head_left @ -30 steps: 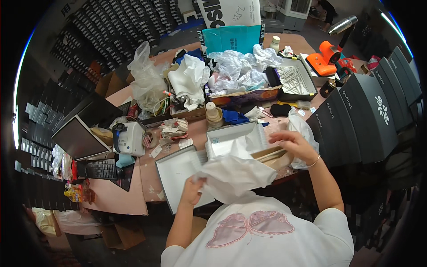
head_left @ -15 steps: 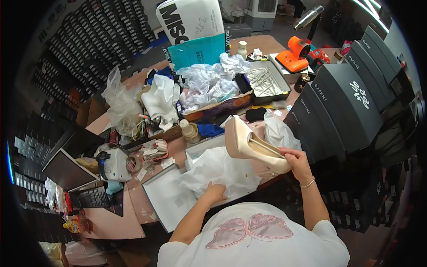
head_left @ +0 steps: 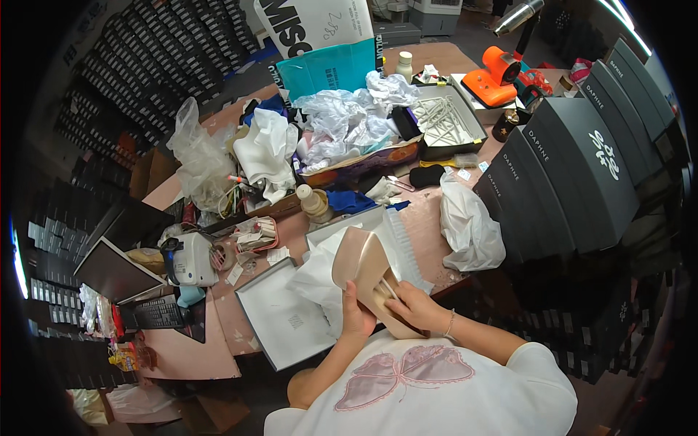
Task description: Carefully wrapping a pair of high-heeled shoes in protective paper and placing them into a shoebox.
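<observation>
A champagne-coloured platform high-heeled shoe (head_left: pixel 358 263) is held tilted close to my body, toe pointing up and away. My left hand (head_left: pixel 356 314) grips it by the side below the toe. At the shoe's opening, the fingers of my right hand (head_left: pixel 418 309) are closed on a thin white shoe stick (head_left: pixel 389 288) lying inside it. Behind the shoe lies an open shoebox (head_left: pixel 342 231) with white tissue paper (head_left: pixel 316 280) in it. The shallow grey-edged box lid (head_left: pixel 280 320) rests left of it. My hands cover part of the shoe, and its heel is hidden.
Dark shoeboxes (head_left: pixel 574 160) are stacked at the right, beside a white crumpled bag (head_left: pixel 469 229). Further back are a box of white shoe sticks (head_left: pixel 443 120), a heap of crumpled paper (head_left: pixel 342 123) and an orange tool (head_left: pixel 494 76). A bottle (head_left: pixel 313 203) and label printer (head_left: pixel 193 260) stand left.
The shoe has come down and left toward my body. My left hand has left the tissue paper and taken hold of the shoe; my right hand has shifted from its heel end to the stick inside.
</observation>
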A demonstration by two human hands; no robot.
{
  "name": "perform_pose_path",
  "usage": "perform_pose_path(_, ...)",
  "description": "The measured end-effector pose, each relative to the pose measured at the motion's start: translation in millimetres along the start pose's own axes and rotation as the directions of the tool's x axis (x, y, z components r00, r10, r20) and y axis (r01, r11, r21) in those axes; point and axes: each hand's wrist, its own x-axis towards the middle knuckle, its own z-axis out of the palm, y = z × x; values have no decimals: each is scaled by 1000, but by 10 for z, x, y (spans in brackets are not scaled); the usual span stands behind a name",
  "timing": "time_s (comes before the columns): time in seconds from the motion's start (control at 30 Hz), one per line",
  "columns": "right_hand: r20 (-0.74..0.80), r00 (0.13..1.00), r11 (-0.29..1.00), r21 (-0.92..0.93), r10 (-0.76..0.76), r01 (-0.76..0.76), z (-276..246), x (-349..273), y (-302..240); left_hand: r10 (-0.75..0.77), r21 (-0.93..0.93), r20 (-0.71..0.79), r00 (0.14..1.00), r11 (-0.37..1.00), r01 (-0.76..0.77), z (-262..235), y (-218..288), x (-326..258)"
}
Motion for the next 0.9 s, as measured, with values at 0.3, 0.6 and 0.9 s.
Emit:
perform_pose_path(0.3,308,945,929,-371,112,11,-1193,405,-418,343,147,-93,935,933,-327,-42,552,274)
perform_pose_path(0.6,-26,903,835,-394,-428,384,-1317,1260,-766,-33,-223,-146,989,975,-1,67,467,72)
perform_pose_path(0.9,329,585,413,-463,-741,784,33,1064,-233,-105,-278,-230,967,960,38,185,256,-414)
